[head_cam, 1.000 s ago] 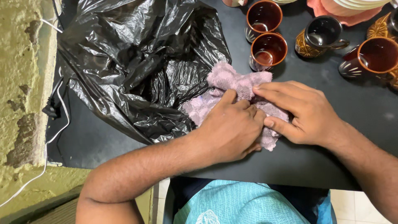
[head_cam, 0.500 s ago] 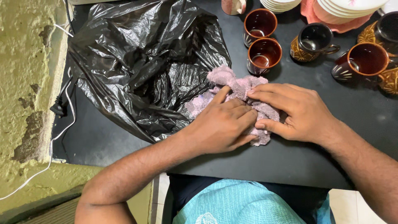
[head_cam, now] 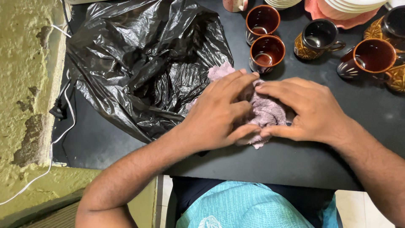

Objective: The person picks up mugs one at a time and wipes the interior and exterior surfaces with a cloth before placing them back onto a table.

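So both hands are bunched around a small mauve towel (head_cam: 266,113) on a black table (head_cam: 295,164), pretty close to the near edge, with a strip of bare tabletop between the towel and that edge. The left hand (head_cam: 219,114) lies over the towel's left part, fingers stretched toward the cups and thumb tucked under at the front; the right hand (head_cam: 306,109) cups it from the other side, fingertips almost meeting the left ones, thumb pressed along the towel's near side. It's crumpled into a lump, so no clear long axis, though a corner pokes out toward the far left. Room's tight: a crinkled black plastic bag (head_cam: 139,63) touches the towel on the left, two brown cups (head_cam: 265,38) sit just beyond it, and more mugs (head_cam: 371,57) are off to the right. Open space is mostly the bare table in front of and right of the hands.
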